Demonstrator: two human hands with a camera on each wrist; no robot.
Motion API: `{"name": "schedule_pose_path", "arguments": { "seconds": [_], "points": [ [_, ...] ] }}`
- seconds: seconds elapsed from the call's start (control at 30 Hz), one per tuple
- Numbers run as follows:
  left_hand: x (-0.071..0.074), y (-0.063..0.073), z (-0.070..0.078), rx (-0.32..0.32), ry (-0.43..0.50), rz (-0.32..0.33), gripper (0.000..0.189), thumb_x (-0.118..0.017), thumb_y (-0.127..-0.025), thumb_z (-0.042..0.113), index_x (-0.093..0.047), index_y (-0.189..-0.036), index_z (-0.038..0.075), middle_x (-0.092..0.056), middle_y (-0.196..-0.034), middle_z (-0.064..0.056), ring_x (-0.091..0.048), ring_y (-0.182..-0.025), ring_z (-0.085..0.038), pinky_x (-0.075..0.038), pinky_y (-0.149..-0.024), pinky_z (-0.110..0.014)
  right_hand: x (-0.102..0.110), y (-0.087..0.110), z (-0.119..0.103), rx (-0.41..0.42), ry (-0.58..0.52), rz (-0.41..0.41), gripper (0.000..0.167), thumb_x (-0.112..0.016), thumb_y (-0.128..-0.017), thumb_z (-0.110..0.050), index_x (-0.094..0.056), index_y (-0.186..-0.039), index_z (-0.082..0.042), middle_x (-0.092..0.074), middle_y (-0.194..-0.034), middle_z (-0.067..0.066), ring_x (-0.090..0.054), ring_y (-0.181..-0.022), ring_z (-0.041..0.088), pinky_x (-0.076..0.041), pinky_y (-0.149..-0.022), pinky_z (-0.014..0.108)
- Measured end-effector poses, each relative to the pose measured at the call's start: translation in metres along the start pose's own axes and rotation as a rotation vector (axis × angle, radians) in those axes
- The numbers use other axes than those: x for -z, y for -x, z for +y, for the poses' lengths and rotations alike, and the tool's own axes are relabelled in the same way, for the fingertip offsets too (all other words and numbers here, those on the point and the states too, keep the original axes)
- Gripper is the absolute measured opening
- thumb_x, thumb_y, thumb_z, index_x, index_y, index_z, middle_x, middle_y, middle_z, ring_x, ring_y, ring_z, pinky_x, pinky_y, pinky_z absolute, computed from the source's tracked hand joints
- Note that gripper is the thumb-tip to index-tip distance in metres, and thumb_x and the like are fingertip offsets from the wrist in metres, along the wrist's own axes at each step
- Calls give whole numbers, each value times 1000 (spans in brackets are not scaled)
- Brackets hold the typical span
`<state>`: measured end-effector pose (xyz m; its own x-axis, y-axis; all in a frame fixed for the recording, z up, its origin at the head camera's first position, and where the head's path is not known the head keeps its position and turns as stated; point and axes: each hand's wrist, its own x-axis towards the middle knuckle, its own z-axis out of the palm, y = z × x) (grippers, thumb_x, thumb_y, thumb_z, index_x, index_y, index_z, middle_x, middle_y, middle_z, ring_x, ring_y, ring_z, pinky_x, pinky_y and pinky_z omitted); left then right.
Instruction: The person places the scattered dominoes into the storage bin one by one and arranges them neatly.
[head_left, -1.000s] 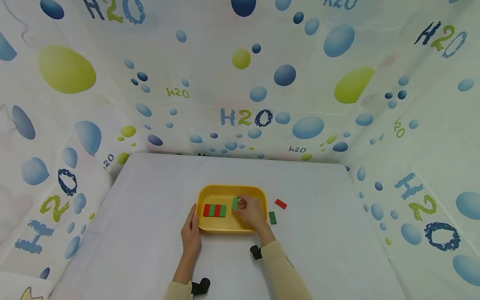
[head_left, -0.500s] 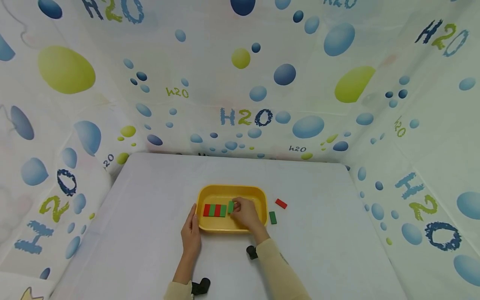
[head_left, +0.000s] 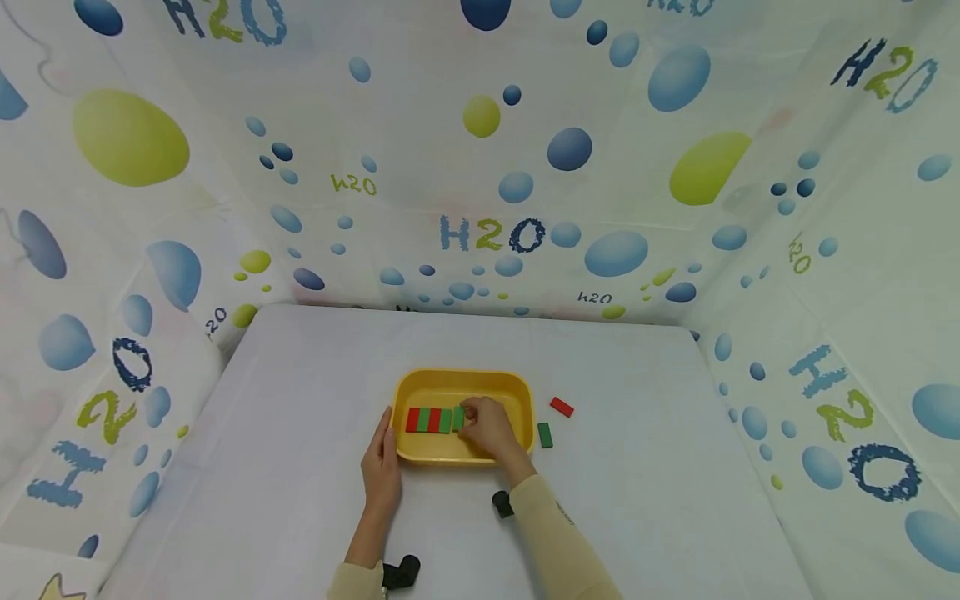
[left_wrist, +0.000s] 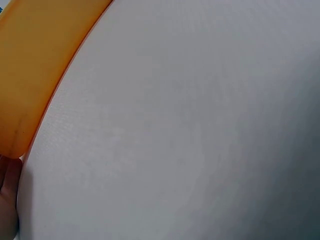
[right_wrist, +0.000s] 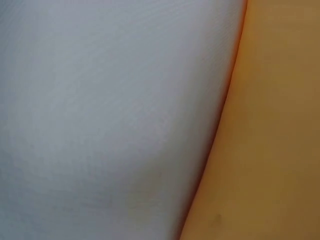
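Observation:
In the head view a yellow tray (head_left: 465, 458) stands on the white table. A row of red and green tiles (head_left: 429, 420) lies side by side in its left half. My right hand (head_left: 490, 429) reaches into the tray and pinches a green tile (head_left: 458, 419) just right of that row. Whether this tile touches the row is hard to tell. My left hand (head_left: 382, 471) rests against the tray's left side with fairly straight fingers. The left wrist view catches part of that hand (left_wrist: 9, 200) by the tray wall (left_wrist: 35, 75). The right wrist view has only tray wall (right_wrist: 265, 125) and tabletop.
Right of the tray, a red tile (head_left: 562, 407) and a green tile (head_left: 545, 435) lie on the white table (head_left: 637, 483). A patterned cloth (head_left: 420, 150) hangs behind the table and along its sides. Black wrist cameras (head_left: 402, 572) sit on both wrists.
My right hand has moved left inside the tray, bringing the pinched green tile close to the right end of the row. The left hand and the tray stay where they were.

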<state>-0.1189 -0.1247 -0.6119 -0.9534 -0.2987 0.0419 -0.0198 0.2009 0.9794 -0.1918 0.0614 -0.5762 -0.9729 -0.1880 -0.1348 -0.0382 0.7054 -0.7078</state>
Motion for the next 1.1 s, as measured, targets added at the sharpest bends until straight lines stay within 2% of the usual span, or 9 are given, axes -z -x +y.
{"name": "schedule_pose_path", "arguments": {
  "seconds": [0.23,0.53,0.87,1.1],
  "points": [
    [0,1,2,2,-1,2,45,-36,-107,30,-39,-151,20,-39,-156,0,-33,-145,-21,-22,-103,4,0,2,1,18,43,-2,40,-83,-76,-8,-70,-114,-4,-61,-90,3,-51,-80,15,-51,-76,31],
    [-1,2,4,8,-10,13,44,-36,-107,29,-40,-150,19,-40,-155,-1,-34,-145,-22,-22,-102,4,0,3,1,-3,56,-23,41,-82,-77,-10,-70,-115,-6,-59,-93,3,-50,-82,16,-51,-78,32],
    [-3,2,3,-4,-21,41,44,-38,-107,28,-43,-149,17,-43,-153,-5,-36,-144,-25,-26,-107,-3,0,3,-1,-27,78,-28,40,-82,-77,-12,-70,-115,-8,-55,-91,1,-48,-81,16,-48,-75,28],
    [-3,2,4,6,-16,26,44,-36,-107,29,-41,-150,20,-42,-154,-1,-35,-145,-22,-23,-104,2,1,3,-2,-29,84,-33,41,-83,-77,-12,-69,-115,-8,-56,-90,2,-49,-80,16,-48,-74,29]
  ]
}}
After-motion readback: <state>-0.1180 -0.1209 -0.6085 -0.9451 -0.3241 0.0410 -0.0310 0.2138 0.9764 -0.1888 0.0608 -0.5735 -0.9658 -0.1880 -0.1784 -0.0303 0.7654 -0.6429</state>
